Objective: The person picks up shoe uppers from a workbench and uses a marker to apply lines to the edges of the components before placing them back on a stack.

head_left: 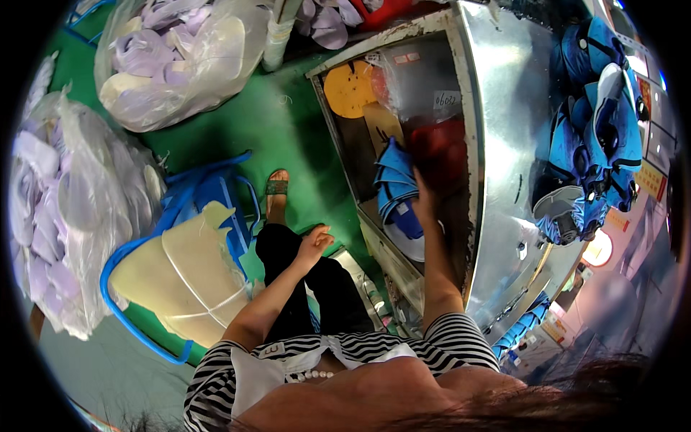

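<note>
My right hand (pixel 423 196) reaches under the metal table (pixel 504 108) onto a lower shelf, resting on a stack of blue shoe uppers (pixel 397 183); whether it grips them is hidden. My left hand (pixel 315 243) hovers above my knee in black trousers, fingers loosely apart, holding nothing. On the tabletop lies a pile of blue and white shoe uppers (pixel 597 122).
A blue-framed chair with a cream foam seat (pixel 180 266) stands to my left. Clear bags of pale lilac soles (pixel 65 209) (pixel 173 57) sit on the green floor. A yellow disc (pixel 348 89) and a red bag (pixel 439 144) lie on the shelf.
</note>
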A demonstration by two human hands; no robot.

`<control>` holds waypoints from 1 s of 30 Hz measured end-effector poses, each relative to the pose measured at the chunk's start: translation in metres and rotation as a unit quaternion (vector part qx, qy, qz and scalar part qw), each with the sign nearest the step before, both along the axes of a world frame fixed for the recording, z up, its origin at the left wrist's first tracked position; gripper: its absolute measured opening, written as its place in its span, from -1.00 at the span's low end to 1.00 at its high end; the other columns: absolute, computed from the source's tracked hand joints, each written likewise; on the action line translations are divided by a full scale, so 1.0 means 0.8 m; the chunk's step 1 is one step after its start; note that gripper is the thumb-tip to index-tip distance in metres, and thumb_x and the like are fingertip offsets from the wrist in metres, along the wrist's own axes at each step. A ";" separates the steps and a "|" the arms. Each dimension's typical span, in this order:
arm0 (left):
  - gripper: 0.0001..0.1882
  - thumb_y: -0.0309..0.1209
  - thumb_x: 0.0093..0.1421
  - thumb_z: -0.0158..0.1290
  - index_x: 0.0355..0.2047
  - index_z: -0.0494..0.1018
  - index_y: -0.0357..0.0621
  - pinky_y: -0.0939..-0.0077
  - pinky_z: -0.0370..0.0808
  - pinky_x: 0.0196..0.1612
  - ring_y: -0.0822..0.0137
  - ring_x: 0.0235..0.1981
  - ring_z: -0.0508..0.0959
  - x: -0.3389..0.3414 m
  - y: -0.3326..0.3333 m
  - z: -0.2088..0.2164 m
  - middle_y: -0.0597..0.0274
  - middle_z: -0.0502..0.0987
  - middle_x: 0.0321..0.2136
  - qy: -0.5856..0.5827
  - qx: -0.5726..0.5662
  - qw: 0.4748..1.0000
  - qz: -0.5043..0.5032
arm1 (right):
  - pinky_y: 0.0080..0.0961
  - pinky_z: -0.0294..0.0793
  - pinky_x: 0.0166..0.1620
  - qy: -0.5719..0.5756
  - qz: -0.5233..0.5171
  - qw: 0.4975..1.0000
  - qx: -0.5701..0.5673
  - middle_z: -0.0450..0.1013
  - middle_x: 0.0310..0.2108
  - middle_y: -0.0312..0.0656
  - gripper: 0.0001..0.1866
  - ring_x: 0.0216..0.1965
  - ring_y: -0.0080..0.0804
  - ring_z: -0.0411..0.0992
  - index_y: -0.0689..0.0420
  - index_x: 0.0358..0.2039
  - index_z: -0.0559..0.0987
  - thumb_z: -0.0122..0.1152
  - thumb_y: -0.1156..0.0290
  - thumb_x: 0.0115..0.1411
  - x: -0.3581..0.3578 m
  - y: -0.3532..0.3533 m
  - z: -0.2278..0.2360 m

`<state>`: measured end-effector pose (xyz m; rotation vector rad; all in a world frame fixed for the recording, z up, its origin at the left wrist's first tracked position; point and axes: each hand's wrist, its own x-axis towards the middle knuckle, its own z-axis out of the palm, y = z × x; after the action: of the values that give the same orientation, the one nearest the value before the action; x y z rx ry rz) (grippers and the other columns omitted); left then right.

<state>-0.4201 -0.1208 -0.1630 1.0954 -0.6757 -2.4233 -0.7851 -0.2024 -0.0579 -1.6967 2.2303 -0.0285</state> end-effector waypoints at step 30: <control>-0.66 -0.30 0.27 0.03 -0.03 0.40 -0.22 0.42 0.49 -0.16 0.26 -0.27 0.59 -0.164 -0.070 -0.053 0.13 0.58 -0.28 -0.109 -0.119 0.976 -0.149 | -0.02 0.06 0.31 0.161 -0.086 0.964 -0.193 0.07 0.32 0.05 -0.28 0.31 0.07 0.06 0.20 0.24 0.24 0.25 0.52 0.04 -0.088 -0.088 -0.081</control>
<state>-0.5513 -0.1768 -0.2057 1.2430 -1.2491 -2.3948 -0.8555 -0.2726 -0.1227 -1.7959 2.7573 -0.2626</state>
